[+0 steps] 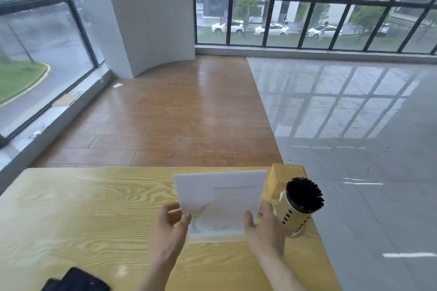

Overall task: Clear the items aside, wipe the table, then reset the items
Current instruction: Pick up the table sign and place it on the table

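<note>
A white upright sign stand (220,198) is held over the right part of the light wooden table (82,208). My left hand (171,227) grips its lower left edge and my right hand (264,225) grips its lower right edge. Just right of my right hand stands a gold cylindrical holder (294,217) filled with black sticks. Behind the holder sits a tan wooden box (279,179) at the table's far right corner. Whether the stand's base touches the table is hidden by my hands.
A dark cloth or bag (75,281) lies at the table's near left edge. Beyond the table are brown floor tiles (165,113) and glossy grey tiles on the right. Large windows and a white pillar stand at the back.
</note>
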### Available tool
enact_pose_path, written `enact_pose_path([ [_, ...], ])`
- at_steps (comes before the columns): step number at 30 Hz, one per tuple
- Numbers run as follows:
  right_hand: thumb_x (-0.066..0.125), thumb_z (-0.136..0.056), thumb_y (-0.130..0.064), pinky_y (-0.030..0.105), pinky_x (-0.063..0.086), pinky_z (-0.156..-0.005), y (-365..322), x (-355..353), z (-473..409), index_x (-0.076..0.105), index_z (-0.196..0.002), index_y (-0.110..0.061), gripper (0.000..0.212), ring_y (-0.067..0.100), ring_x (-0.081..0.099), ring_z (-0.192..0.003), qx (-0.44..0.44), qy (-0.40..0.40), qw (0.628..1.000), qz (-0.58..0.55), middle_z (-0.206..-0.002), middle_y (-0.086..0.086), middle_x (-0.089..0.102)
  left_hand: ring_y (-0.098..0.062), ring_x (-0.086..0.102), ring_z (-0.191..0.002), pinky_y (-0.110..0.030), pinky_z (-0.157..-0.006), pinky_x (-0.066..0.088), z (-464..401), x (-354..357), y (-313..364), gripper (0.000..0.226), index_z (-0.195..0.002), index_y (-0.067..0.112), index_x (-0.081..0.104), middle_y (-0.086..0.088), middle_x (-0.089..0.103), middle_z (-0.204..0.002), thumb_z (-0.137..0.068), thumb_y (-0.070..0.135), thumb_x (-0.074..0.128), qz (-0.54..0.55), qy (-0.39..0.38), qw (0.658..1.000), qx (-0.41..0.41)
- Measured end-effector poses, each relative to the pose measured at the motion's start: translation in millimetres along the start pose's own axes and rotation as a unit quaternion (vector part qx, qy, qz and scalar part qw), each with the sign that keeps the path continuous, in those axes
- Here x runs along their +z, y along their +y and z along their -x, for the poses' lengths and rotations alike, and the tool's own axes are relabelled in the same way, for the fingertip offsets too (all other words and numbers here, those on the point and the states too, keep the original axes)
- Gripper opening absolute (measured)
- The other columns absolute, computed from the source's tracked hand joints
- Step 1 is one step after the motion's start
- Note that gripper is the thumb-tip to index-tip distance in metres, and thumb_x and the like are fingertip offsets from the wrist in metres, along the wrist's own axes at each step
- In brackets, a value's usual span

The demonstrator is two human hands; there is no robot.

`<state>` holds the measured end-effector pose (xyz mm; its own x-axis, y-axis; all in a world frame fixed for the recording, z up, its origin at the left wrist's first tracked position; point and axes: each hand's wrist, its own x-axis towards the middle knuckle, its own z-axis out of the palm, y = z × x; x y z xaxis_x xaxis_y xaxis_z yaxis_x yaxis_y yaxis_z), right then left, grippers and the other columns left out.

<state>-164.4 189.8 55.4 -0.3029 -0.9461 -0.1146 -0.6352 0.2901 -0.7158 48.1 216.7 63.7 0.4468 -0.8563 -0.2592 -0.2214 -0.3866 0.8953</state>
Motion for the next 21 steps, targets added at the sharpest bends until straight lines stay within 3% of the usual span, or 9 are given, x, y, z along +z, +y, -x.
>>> enact_pose_path([
  [7, 0.067, -0.096, -0.028, 0.042, 0.055, -0.089, -150, 128, 33, 0.062, -0.116, -0.012, 0.027, 0.030, 0.070, -0.105, -0.045, -0.026, 0.998, -0.044, -0.117, 0.009, 0.073, -0.010, 0.070, -0.101, -0.043, -0.087, 0.055, -89, -167, -23, 0.026, -0.106, 0.037, 0.064, 0.009, 0.074, -0.104, -0.083, 0.032, 0.073, 0.068, 0.055, 0.996, 0.011],
  [11, 0.068, -0.096, -0.025, 0.032, 0.051, -0.084, -237, 219, 57, 0.067, -0.124, -0.013, 0.031, 0.011, 0.067, -0.085, -0.055, -0.038, 0.994, -0.088, -0.124, 0.008, 0.073, -0.004, 0.068, -0.103, -0.039, -0.086, 0.055, -147, -276, -40, 0.036, -0.106, 0.042, 0.064, 0.013, 0.073, -0.106, -0.070, 0.045, 0.067, 0.103, 0.081, 0.991, 0.011],
  [15, 0.066, -0.096, -0.021, 0.032, 0.051, -0.085, -313, 291, 75, 0.071, -0.118, -0.019, 0.023, 0.017, 0.070, -0.112, -0.070, -0.062, 0.989, -0.113, -0.115, -0.002, 0.076, -0.004, 0.068, -0.107, -0.040, -0.089, 0.056, -199, -362, -57, 0.043, -0.110, 0.041, 0.063, 0.015, 0.074, -0.110, -0.067, 0.041, 0.066, 0.106, 0.093, 0.990, 0.004],
  [18, 0.064, -0.097, -0.021, 0.036, 0.053, -0.087, -360, 336, 79, 0.071, -0.112, -0.021, 0.017, 0.018, 0.069, -0.114, -0.090, -0.089, 0.986, -0.111, -0.094, -0.017, 0.068, -0.005, 0.066, -0.111, -0.045, -0.095, 0.053, -240, -411, -67, 0.050, -0.116, 0.040, 0.061, 0.013, 0.073, -0.115, -0.066, 0.037, 0.066, 0.090, 0.102, 0.991, -0.001],
  [21, 0.062, -0.098, -0.024, 0.033, 0.052, -0.088, -395, 382, 75, 0.069, -0.123, -0.019, 0.026, 0.017, 0.067, -0.118, -0.089, -0.118, 0.983, -0.105, -0.110, -0.007, 0.073, -0.005, 0.065, -0.113, -0.042, -0.094, 0.052, -278, -451, -77, 0.052, -0.115, 0.043, 0.060, 0.018, 0.071, -0.113, -0.065, 0.032, 0.066, 0.091, 0.114, 0.989, -0.010],
])
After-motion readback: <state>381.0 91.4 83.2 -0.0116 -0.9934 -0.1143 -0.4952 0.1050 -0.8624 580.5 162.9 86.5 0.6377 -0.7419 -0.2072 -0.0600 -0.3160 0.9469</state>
